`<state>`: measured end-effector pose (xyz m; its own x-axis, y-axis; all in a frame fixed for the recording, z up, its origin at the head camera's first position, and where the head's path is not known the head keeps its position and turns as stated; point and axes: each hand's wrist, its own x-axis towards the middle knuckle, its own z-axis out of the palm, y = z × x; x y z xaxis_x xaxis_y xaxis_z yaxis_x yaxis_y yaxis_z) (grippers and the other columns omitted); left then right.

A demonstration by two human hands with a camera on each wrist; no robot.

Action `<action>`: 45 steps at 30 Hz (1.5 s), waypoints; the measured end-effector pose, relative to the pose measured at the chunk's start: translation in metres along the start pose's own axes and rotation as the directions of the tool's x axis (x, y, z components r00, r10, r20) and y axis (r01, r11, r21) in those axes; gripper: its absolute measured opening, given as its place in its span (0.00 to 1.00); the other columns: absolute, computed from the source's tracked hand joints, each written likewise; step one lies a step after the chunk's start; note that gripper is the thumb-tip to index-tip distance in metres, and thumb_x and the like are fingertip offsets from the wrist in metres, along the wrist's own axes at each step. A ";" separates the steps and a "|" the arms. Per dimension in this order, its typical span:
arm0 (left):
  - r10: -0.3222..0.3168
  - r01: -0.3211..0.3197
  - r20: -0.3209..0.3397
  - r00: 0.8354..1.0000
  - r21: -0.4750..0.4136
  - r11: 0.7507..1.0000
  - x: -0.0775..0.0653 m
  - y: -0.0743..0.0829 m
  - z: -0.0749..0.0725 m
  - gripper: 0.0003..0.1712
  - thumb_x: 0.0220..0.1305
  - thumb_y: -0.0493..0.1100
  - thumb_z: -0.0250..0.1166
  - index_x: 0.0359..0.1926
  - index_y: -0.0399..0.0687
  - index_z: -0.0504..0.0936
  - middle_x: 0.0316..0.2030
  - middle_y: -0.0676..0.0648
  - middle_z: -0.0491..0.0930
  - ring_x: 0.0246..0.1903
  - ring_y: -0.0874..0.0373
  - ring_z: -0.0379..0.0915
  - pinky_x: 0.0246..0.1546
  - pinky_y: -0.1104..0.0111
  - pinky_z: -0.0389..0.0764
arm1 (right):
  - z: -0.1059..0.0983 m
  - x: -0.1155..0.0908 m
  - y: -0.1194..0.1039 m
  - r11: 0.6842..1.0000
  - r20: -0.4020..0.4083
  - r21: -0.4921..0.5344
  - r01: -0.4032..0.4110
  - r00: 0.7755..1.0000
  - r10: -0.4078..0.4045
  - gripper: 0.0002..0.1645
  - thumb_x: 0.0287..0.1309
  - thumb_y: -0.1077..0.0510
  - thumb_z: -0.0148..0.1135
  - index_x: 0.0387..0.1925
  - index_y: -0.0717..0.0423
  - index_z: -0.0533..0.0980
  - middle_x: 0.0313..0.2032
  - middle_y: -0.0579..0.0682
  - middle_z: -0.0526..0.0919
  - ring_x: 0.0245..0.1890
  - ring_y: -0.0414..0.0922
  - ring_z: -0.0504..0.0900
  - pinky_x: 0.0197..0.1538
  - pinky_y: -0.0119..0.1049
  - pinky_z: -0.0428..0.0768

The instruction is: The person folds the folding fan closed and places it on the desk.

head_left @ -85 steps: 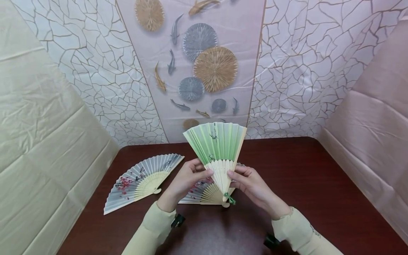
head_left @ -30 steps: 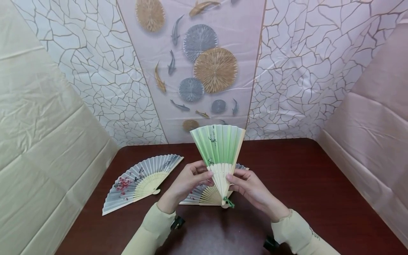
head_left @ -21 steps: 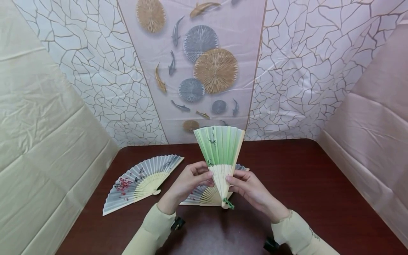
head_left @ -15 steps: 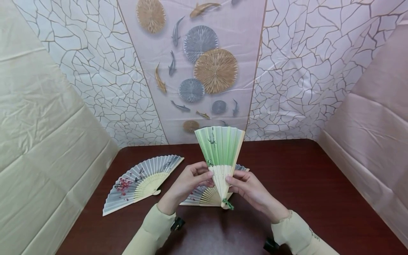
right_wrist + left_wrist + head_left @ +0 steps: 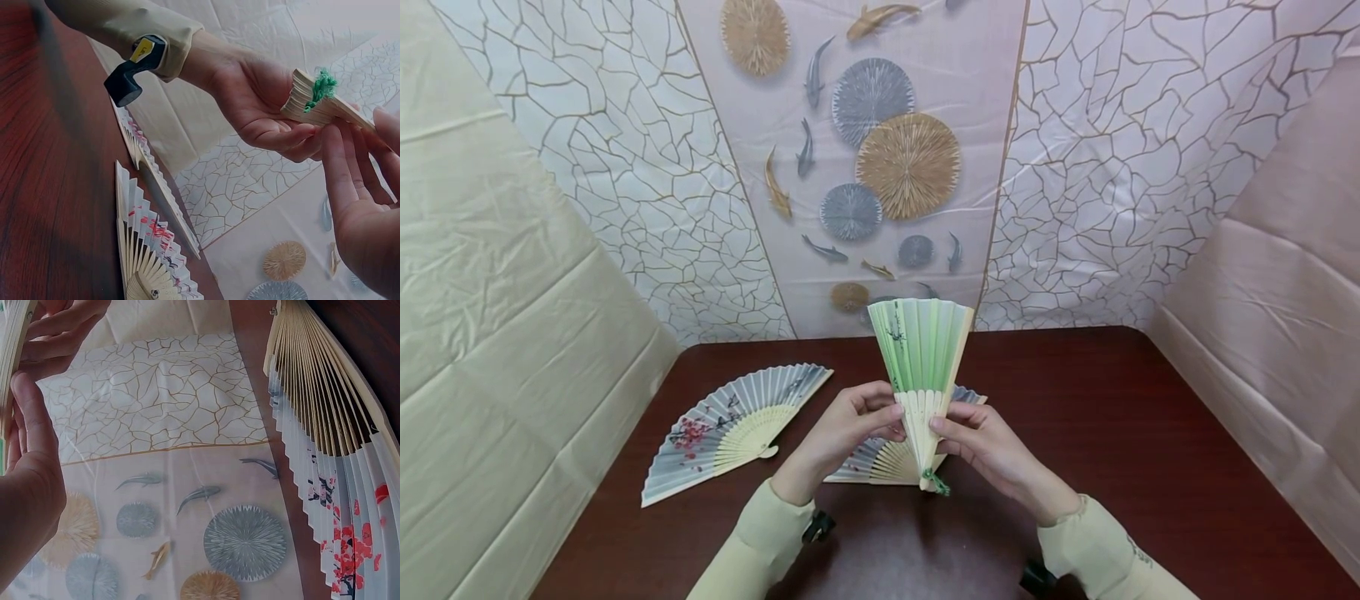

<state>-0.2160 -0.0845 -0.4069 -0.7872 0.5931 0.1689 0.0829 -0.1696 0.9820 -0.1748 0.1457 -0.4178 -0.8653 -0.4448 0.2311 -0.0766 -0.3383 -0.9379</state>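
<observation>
A green folding fan (image 5: pixel 922 346), partly spread with pale wooden ribs, is held upright above the table. My left hand (image 5: pixel 848 427) pinches the ribs along its left edge, thumb in front. On the other edge, my right hand (image 5: pixel 992 450) pinches the ribs and guard stick. A green cord knot (image 5: pixel 322 90) hangs at the pivot end, seen clearly in the right wrist view. Behind the hands a grey fan (image 5: pixel 891 461) with red blossoms lies spread on the table, largely covered. Another grey blossom fan (image 5: pixel 733 425) lies fully spread to the left.
The dark red-brown table (image 5: pixel 1097 400) stretches to both sides and the back. A patterned cloth (image 5: pixel 1075 167) with fish and round motifs hangs behind it. Pale fabric panels (image 5: pixel 535 375) close in the left and right sides.
The green fan has narrowed, its left edge folding in towards the right, and it has sunk slightly. My left hand has shifted a little right with it; the grey fans stay put.
</observation>
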 end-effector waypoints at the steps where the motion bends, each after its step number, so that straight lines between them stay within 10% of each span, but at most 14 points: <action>1: -0.002 0.002 0.000 1.000 0.002 1.000 0.000 0.000 0.000 0.16 0.71 0.38 0.64 0.53 0.31 0.77 0.41 0.46 0.85 0.33 0.57 0.83 0.40 0.63 0.87 | 0.000 0.000 0.000 1.000 0.000 -0.003 0.000 1.000 0.000 0.14 0.71 0.65 0.57 0.53 0.55 0.82 0.49 0.47 0.85 0.45 0.43 0.85 0.48 0.36 0.85; 16: -0.033 0.033 0.006 0.999 0.019 0.999 -0.001 0.000 0.001 0.22 0.71 0.38 0.64 0.59 0.28 0.76 0.43 0.45 0.85 0.34 0.56 0.83 0.42 0.62 0.86 | -0.001 -0.001 0.002 1.000 0.051 -0.014 0.026 0.998 -0.025 0.17 0.71 0.66 0.56 0.51 0.47 0.84 0.49 0.47 0.85 0.46 0.42 0.85 0.49 0.36 0.84; 27: -0.014 0.014 -0.012 1.000 0.022 1.000 -0.001 0.000 0.001 0.17 0.70 0.37 0.65 0.54 0.28 0.77 0.39 0.46 0.85 0.32 0.57 0.83 0.42 0.61 0.87 | 0.003 0.001 -0.001 0.998 -0.037 -0.066 -0.016 0.999 0.014 0.21 0.71 0.66 0.57 0.59 0.76 0.73 0.50 0.48 0.85 0.47 0.43 0.85 0.51 0.36 0.84; 45: -0.043 0.047 -0.046 0.998 0.071 0.996 -0.003 -0.001 -0.001 0.19 0.69 0.38 0.66 0.54 0.29 0.78 0.37 0.47 0.85 0.31 0.57 0.82 0.39 0.60 0.86 | 0.008 0.003 0.003 0.981 -0.093 -0.185 -0.051 0.995 0.034 0.23 0.69 0.64 0.61 0.58 0.78 0.74 0.47 0.47 0.87 0.45 0.43 0.86 0.50 0.41 0.85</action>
<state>-0.2143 -0.0868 -0.4085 -0.8174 0.5630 0.1220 0.0890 -0.0857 0.9923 -0.1733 0.1365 -0.4182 -0.9096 -0.3774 0.1740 -0.1227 -0.1562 -0.9801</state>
